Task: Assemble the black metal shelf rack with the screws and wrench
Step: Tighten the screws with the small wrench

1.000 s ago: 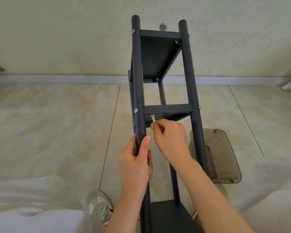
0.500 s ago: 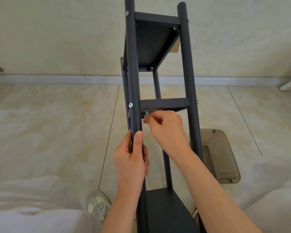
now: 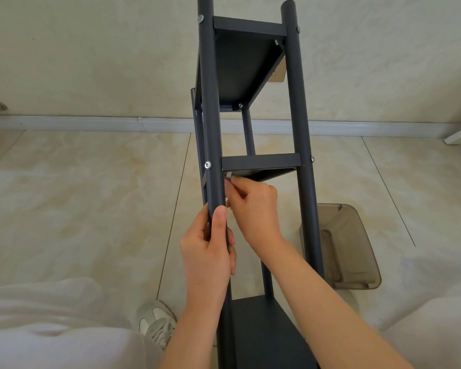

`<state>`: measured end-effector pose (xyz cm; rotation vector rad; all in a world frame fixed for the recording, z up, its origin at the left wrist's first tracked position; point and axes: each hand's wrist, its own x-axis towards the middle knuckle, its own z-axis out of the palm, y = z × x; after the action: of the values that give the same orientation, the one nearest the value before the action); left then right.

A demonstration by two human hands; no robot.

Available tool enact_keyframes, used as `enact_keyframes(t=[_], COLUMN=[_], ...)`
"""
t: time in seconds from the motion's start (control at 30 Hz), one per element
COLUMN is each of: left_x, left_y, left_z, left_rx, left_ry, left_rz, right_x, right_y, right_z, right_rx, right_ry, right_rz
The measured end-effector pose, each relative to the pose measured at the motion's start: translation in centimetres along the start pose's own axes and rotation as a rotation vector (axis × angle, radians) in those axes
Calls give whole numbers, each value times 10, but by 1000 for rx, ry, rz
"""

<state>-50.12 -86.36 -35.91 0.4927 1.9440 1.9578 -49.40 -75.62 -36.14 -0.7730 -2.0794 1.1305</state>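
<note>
The black metal shelf rack leans away from me, its round posts running up the middle of the view with three shelves between them. My left hand grips the near left post below the middle shelf. My right hand pinches a small silver wrench whose tip reaches under the middle shelf's left corner, beside the post. A silver screw head shows on the left post at that shelf; another sits on the right post.
A smoky translucent plastic bin lies on the tiled floor right of the rack. My grey shoe and white trouser legs fill the bottom edge. A wall with a white baseboard runs behind.
The rack has swung up and slightly left in the view, its top post leaving the frame. My right hand has followed the middle shelf, keeping the wrench under its corner. My left hand holds the post as before.
</note>
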Motion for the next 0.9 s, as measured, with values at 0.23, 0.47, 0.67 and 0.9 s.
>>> enact_keyframes(t=[0.23,0.47,0.67,0.9], left_x=[-1,-1,-2,-1], left_y=[1,3,1,3], left_z=[1,1,2,1], left_rx=[10,17,22,25], left_ry=[-7,-23,-27,-18], left_rz=[9,12,16,11], right_x=[4,-6,-19,-12], right_y=[15,18,7,-15], right_z=[16,4,-18,-24], right_rx=[-9,-112,-274,-251], right_ry=[186,144,-51,-62], right_rz=[-145,-122,61,94])
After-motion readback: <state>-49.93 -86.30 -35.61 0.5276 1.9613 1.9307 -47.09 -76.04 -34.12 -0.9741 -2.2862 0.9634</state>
